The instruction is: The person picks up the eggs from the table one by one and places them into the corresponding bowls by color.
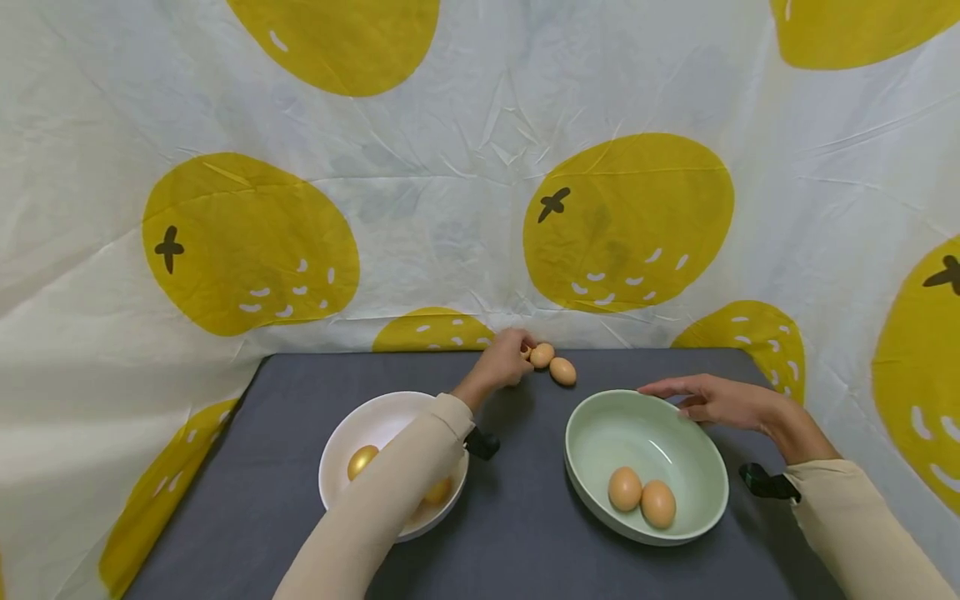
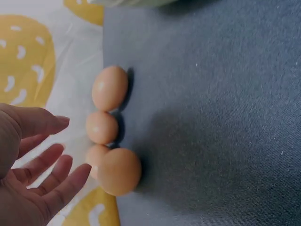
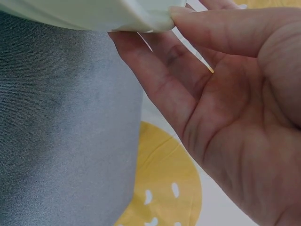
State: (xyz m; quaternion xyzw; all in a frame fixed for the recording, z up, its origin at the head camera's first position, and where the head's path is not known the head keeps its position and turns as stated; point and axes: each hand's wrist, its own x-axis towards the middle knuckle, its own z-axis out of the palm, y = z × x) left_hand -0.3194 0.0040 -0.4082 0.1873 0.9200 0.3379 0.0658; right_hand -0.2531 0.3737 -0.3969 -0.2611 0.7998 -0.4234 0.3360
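Observation:
My left hand [image 1: 504,360] reaches to the table's far edge, beside several brown eggs [image 1: 563,372]. In the left wrist view, its fingers are spread and loosely bent, with a gap between them and the nearest large egg [image 2: 120,172]. At the right, a pale green bowl [image 1: 600,433] contains two brown eggs [image 1: 626,489]. My right hand [image 1: 723,404] holds that bowl's back right rim, its thumb [image 3: 216,29] on the edge and its other fingers along the outside. Part of those fingers is hidden behind the bowl.
A white bowl [image 1: 330,442] stands on the left with golden eggs [image 1: 362,461] in it, partly covered by my left sleeve [image 1: 397,492]. Dark grey cloth covers the table [image 1: 517,500]. Directly behind its far edge hangs a pale curtain [image 1: 442,233] with yellow fruit prints.

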